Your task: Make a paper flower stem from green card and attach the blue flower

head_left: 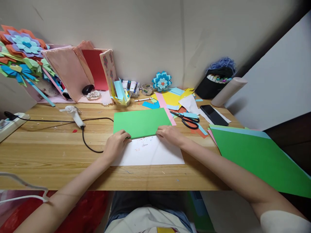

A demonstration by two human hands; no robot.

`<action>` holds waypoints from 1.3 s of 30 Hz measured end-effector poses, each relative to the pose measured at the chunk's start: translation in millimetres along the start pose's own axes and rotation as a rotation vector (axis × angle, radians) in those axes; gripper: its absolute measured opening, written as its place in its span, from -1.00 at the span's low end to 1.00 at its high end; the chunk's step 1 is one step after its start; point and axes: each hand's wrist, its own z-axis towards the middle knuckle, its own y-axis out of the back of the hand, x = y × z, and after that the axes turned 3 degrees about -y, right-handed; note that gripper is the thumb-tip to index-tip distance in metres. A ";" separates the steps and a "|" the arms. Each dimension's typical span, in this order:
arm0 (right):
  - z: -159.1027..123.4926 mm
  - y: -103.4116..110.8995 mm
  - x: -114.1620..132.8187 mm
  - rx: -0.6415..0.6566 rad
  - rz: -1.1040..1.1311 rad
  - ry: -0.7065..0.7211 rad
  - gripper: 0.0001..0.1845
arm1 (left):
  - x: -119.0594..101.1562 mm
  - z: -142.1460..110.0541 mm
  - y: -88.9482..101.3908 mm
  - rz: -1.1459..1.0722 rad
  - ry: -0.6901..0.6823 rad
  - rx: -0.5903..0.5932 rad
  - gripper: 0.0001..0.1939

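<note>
A left hand (115, 144) and right hand (169, 135) pinch the near edge of green paper (141, 121) over a white sheet (150, 157) on a table (48, 157), apparently mid-fold, where neat creasing would call for even pressure.

Soft, even indoor light is falling on the pale wooden worktop (60, 168), leaving dim shadows beneath its front edge. Wide-angle distortion is bending the outer edges; the centre is looking fairly sharp, without strong glare.
</note>
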 end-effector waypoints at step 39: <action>-4.6 -25.5 -21.1 -0.281 0.103 0.114 -0.73 | -16.3 -6.2 -7.0 0.499 -0.144 0.202 -0.70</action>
